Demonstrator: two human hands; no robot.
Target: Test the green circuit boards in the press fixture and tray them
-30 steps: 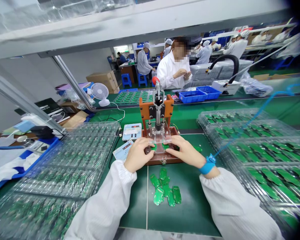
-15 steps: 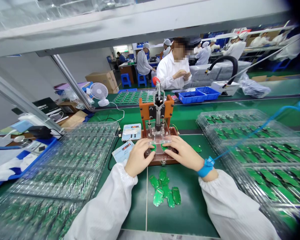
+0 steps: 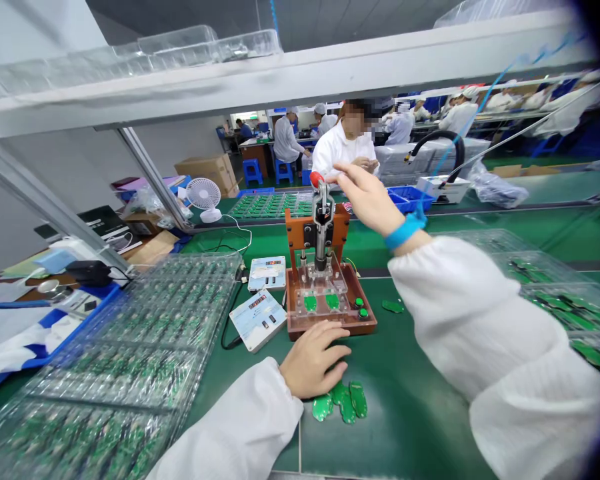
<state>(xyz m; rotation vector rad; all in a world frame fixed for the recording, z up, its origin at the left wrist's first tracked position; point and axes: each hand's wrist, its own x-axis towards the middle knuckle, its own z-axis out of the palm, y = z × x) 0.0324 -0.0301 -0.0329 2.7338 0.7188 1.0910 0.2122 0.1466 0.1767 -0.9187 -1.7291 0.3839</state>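
Note:
My right hand (image 3: pixel 369 199), with a blue wrist strap (image 3: pixel 405 231), is raised at the red knob (image 3: pixel 317 179) of the toggle clamp (image 3: pixel 322 230). Its fingers are stretched out, the tips at the knob; whether they touch it I cannot tell. Two green circuit boards (image 3: pixel 333 302) lie side by side in the press fixture (image 3: pixel 300 328), beneath its clear plate. Over a small pile of green circuit boards (image 3: pixel 347 405) in front of the fixture, my left hand (image 3: pixel 314 360) hovers or rests with fingers apart. It hides part of the pile.
Trays of boards (image 3: pixel 145 333) cover the left, and more clear trays (image 3: pixel 555 293) stand at right. Two display boxes (image 3: pixel 259 319) sit left of the fixture. A single board (image 3: pixel 393 306) lies right of it. Opposite sits a person (image 3: pixel 337 147) in white.
Both hands have left the boards in the fixture. My right hand has risen to the clamp's red knob; my left has come back over the loose pile. The view has tilted up slightly.

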